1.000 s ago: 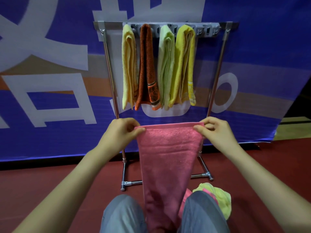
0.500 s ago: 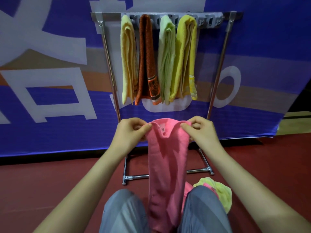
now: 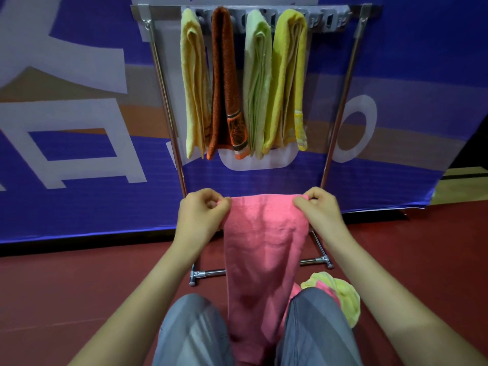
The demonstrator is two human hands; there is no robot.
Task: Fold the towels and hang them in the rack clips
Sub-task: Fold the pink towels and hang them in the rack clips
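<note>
Head view: left hand (image 3: 202,215) and right hand (image 3: 320,211) fingers pinch the pink towel (image 3: 264,247) top corners; it hangs between them, rack (image 3: 169,107) beyond.

Arms outstretched, left hand (image 3: 203,212) and right hand (image 3: 320,211) each pinching the pink towel (image 3: 264,247)

Rack towels, left to right: pale yellow towel (image 3: 194,83), rust-orange patterned towel (image 3: 224,83), pale green towel (image 3: 257,83), bright yellow towel (image 3: 289,80); near, pink towel (image 3: 264,247); red floor (image 3: 79,286)
</note>
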